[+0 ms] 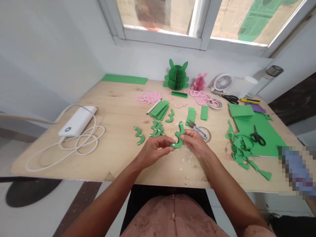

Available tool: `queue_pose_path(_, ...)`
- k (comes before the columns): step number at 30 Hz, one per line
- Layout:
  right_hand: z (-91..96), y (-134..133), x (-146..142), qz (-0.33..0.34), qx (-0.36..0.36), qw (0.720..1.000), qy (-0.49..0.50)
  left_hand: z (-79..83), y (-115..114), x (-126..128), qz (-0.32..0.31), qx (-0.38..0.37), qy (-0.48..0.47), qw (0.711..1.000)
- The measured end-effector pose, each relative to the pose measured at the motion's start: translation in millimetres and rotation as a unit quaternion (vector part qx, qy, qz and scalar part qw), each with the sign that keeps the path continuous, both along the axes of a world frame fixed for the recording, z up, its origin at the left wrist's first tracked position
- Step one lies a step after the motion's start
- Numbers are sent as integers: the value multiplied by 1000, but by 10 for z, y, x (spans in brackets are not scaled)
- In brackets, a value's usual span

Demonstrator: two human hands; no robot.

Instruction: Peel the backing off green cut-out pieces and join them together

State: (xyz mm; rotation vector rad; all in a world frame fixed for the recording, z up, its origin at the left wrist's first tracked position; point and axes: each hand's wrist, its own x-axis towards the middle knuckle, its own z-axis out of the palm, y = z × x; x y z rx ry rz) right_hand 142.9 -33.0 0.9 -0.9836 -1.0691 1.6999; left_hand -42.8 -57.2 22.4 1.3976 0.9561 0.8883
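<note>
- Head view: the wooden table (118, 115) is the largest thing, pale and smooth, with fine grain and some dark knots.
- The green sheets (266, 131) lie at its right side, flat and matte. Curled scraps (240, 148) lie against them, with irregular cut edges.
- At the back wall stands the green paper figure (176, 79), its round body made of many thin folds.
- The left hand (156, 149) has its thumb and fingers closed in a pinch on the lower end of the green wavy piece (178, 143).
- The right hand (196, 143) pinches the same piece at its right edge, with almost no gap between the fingertips.
- This piece is held above the front middle of the table. It has scalloped curves and small white strips. I judge that the step in hand is careful finger work on these strips; the next move calls for a light, exact touch, because paper can bend.
- The blue-handled snips (200, 131) are just beyond the right hand; whether they touch, I cannot tell.
- Tiny white bits (190, 158) are scattered below, thin and flat.
</note>
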Motion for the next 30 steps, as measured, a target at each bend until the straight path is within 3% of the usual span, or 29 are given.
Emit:
queue_pose_path(7, 24, -3, -2, -1, -6, 1000, 2, 12, -24, -18, -4, -18, 5, 1000)
queue_pose_path(12, 16, -6, 3, -4, 11, 1000, -17, 55, -21, -37, -13, -78, -28, 996)
queue_pose_path(17, -11, 5, 9, -2, 49, 997, -53, 50, 19, -8, -15, -133, 7, 991)
queue_pose_path(30, 41, -8, -9, -20, 61, 995, -78, -26, 13, 10, 27, -96, 19, 995)
